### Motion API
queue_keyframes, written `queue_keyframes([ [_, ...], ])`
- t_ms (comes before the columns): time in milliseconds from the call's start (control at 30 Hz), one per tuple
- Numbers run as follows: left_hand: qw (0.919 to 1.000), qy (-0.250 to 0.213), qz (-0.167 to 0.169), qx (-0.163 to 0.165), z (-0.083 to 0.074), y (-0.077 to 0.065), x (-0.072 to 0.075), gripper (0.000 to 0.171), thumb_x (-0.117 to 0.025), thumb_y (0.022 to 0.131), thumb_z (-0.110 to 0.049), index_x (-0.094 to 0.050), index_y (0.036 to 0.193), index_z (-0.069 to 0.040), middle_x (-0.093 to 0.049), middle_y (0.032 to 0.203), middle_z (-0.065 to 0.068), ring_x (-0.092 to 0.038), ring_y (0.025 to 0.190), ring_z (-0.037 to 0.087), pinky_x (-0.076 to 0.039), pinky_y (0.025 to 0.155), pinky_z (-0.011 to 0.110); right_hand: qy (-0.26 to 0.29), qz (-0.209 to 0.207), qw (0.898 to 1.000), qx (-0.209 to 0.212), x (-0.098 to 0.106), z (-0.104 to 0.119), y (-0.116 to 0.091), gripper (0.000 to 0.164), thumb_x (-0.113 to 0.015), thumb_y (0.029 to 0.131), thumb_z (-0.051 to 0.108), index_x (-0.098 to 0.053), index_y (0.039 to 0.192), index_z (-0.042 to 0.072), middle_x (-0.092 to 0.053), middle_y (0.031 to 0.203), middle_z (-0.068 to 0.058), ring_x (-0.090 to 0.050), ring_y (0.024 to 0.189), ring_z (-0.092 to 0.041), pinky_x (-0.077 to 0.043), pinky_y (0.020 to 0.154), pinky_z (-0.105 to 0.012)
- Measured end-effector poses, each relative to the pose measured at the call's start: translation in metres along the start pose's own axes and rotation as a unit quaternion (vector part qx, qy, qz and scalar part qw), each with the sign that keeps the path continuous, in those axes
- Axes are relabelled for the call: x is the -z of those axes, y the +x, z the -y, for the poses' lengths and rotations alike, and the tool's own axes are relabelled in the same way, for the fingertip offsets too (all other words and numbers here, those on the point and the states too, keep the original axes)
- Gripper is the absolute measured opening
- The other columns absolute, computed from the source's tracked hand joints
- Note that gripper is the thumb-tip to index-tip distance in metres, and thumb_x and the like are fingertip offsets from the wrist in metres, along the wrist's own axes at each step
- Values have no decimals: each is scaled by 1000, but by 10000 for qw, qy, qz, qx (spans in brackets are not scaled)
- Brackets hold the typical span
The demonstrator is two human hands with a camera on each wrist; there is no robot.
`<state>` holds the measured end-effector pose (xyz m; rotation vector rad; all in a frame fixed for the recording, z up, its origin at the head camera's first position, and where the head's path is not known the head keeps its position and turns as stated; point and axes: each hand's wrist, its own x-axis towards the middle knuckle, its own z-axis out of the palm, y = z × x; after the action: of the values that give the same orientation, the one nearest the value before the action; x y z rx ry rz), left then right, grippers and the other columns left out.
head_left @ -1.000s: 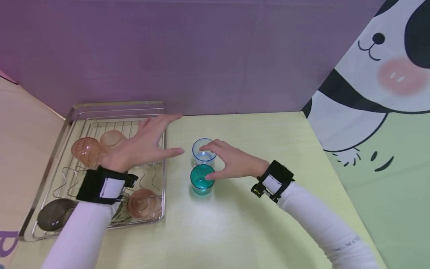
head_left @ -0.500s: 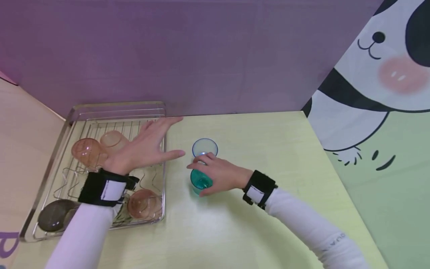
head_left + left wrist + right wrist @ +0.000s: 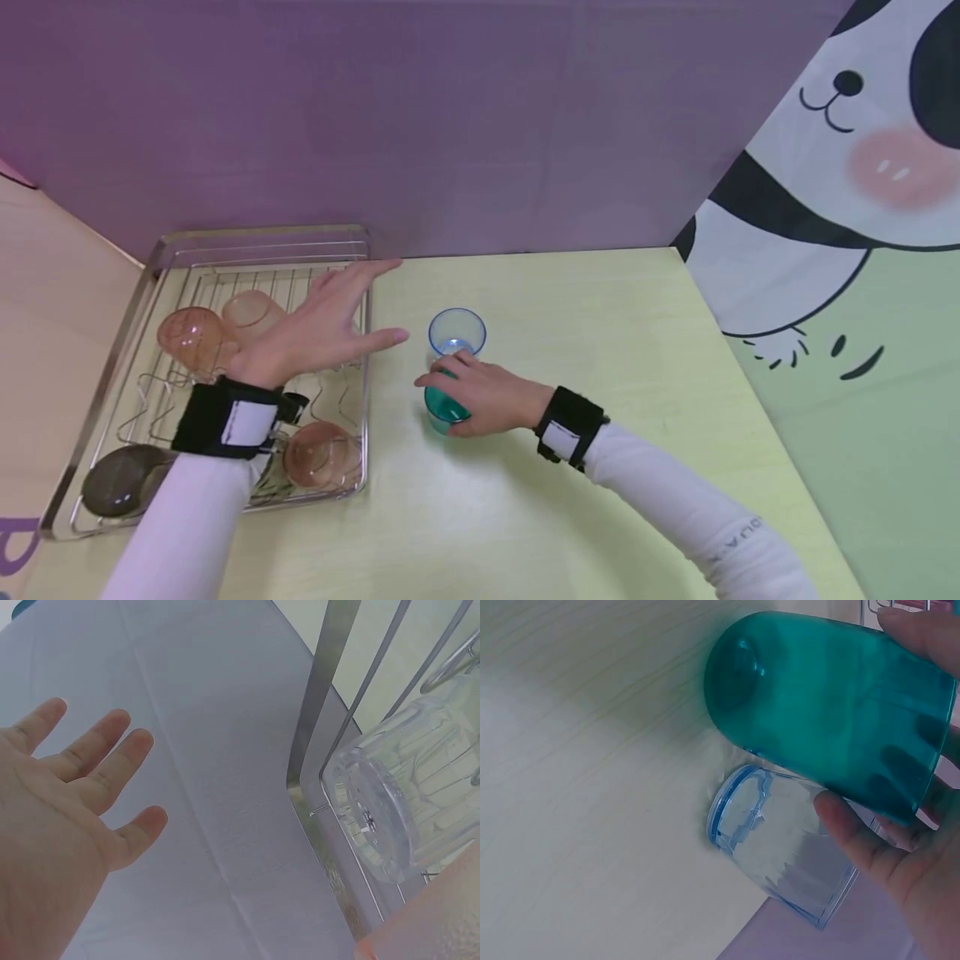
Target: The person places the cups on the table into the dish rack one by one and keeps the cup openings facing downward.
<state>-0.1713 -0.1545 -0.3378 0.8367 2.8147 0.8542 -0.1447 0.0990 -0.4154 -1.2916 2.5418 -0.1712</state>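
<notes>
My right hand (image 3: 491, 396) reaches over a teal tumbler (image 3: 442, 410) standing on the table, thumb on its near side and fingers round its far side near the rim. The right wrist view shows the teal tumbler (image 3: 802, 697) between thumb and fingers (image 3: 847, 829). Just behind it is a clear tumbler with a blue rim (image 3: 456, 325); one fingertip overlaps this clear tumbler (image 3: 780, 847) in the right wrist view. My left hand (image 3: 318, 329) hovers above the wire dish rack (image 3: 262, 231), fingers spread and holding nothing.
Two pinkish-amber cups, one being a rounded cup (image 3: 191, 333), lie at the rack's back left. At its front are a dark grey cup (image 3: 120, 482) and another pink cup (image 3: 318, 454). A clear faceted glass (image 3: 420, 780) leans in the rack. A purple cloth (image 3: 465, 125) hangs behind.
My right hand has moved left and toward the table's front, from beside both tumblers to round the teal one. My left hand has stayed nearly still.
</notes>
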Motion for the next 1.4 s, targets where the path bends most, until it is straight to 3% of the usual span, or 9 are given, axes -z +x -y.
queue_keyframes([
  [467, 9999, -86, -114, -2, -2, -2, 2, 86, -66, 89, -49, -25, 156, -14, -33, 160, 11, -27, 149, 33, -12, 119, 64, -198, 149, 9995, -199, 0, 6, 0, 68, -73, 87, 35, -39, 144, 21, -42, 144, -5, -47, 125, -24, -58, 91, -36],
  [733, 9999, -105, -122, 58, -3, -1, 2, 86, -67, 89, -48, -24, 156, -16, -32, 160, 10, -27, 149, 31, -11, 121, 62, 112, 220, 9993, -290, 2, 3, -3, 66, -74, 87, 35, -40, 142, 23, -43, 144, -5, -49, 122, -23, -58, 90, -36],
  [867, 9999, -118, -111, 59, -4, -1, 3, 87, -67, 89, -49, -23, 157, -17, -31, 161, 9, -26, 150, 31, -11, 121, 62, 595, 207, 9974, -344, 10, 2, -6, 67, -77, 84, 37, -42, 141, 23, -47, 140, -4, -52, 120, -21, -56, 95, -36],
  [1033, 9998, -145, -117, 70, -4, -3, 5, 87, -66, 89, -49, -22, 157, -18, -29, 162, 9, -25, 150, 33, -11, 121, 63, 1373, -237, 9899, -255, 24, -2, -11, 69, -80, 80, 37, -47, 137, 21, -54, 130, -1, -54, 113, -15, -53, 94, -31],
  [1233, 9997, -155, -166, 77, -3, -4, 5, 86, -66, 89, -48, -23, 157, -17, -30, 161, 11, -25, 150, 33, -10, 121, 63, 2220, -658, 9727, -131, 38, -10, -20, 69, -82, 79, 32, -47, 137, 16, -54, 129, -5, -55, 117, -21, -53, 99, -40],
  [1400, 9997, -100, -206, 59, -3, -6, 5, 86, -66, 90, -48, -24, 157, -17, -31, 161, 12, -26, 149, 33, -12, 121, 63, 2670, -883, 9590, -354, 45, -19, -27, 69, -83, 79, 33, -45, 136, 19, -53, 130, 0, -53, 119, -19, -53, 98, -37],
])
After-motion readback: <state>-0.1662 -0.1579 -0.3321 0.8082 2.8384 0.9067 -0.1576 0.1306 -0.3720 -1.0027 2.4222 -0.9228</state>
